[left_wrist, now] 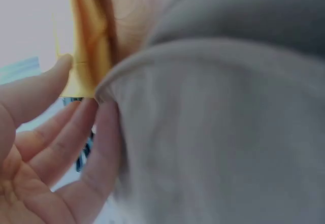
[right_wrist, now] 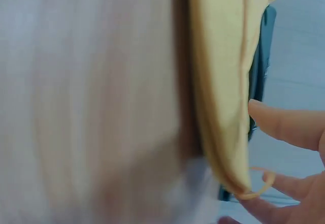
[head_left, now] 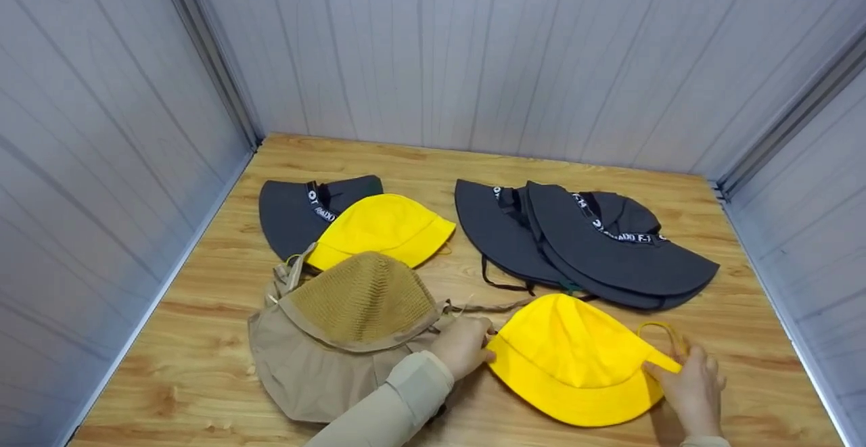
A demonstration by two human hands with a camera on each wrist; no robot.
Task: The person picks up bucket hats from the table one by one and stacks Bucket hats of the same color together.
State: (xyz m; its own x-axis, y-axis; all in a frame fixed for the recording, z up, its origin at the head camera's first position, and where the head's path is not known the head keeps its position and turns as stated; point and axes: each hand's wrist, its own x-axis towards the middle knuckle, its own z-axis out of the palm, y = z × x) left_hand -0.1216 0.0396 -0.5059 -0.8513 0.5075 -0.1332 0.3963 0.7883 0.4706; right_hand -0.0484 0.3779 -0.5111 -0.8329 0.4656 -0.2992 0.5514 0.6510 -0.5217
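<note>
Left sleeve (head_left: 379,406) nearest. My left hand (head_left: 463,345) and right hand (head_left: 693,389) pinch opposite brim ends of the yellow bucket hat (head_left: 575,345), presumably holding it spread; it's beside the tan sun hat (head_left: 314,383), before overlapping charcoal wide-brimmed hats (head_left: 609,264).

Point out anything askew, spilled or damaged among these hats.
Nothing looks spilled or torn. The tan hat looks untidy: its strap trails loosely toward the front yellow hat. Also, a black cord sticks out from under the overlapping dark hats, untucked.
</note>
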